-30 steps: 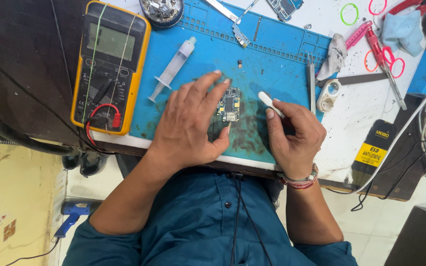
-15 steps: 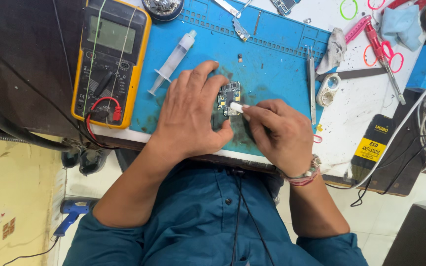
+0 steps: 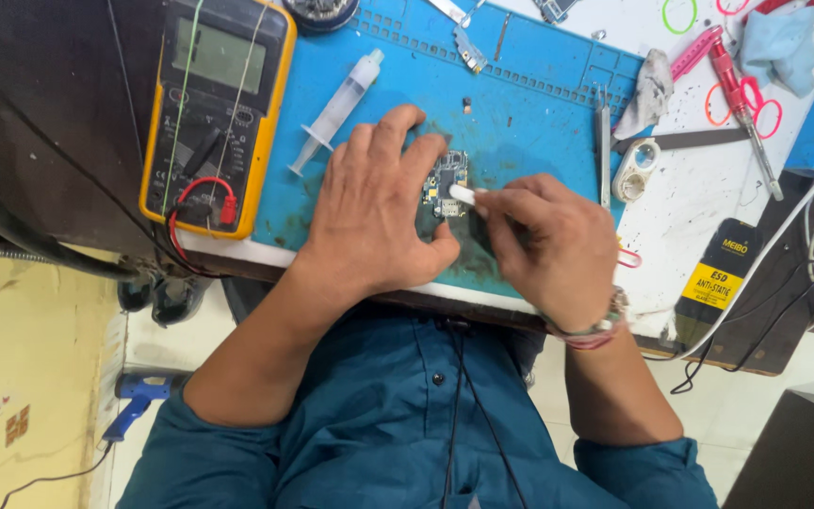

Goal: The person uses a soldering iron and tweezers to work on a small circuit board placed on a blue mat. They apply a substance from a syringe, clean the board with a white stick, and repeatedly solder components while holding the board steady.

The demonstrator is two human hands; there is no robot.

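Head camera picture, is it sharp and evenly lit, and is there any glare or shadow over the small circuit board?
Head view: mostly sharp and evenly lit; the small green circuit board is too small for fine detail; soft shadow lies under the left hand and right hand on the blue rubber work mat; faint glare on the yellow multimeter's grey screen; edges bend slightly.

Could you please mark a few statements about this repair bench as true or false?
1. The left hand presses on a small circuit board. True.
2. The right hand holds a red screwdriver. False: it holds a small white tool against the board.
3. A syringe lies on the blue mat. True.
4. The yellow multimeter sits to the right of both hands. False: it sits to the left of them.
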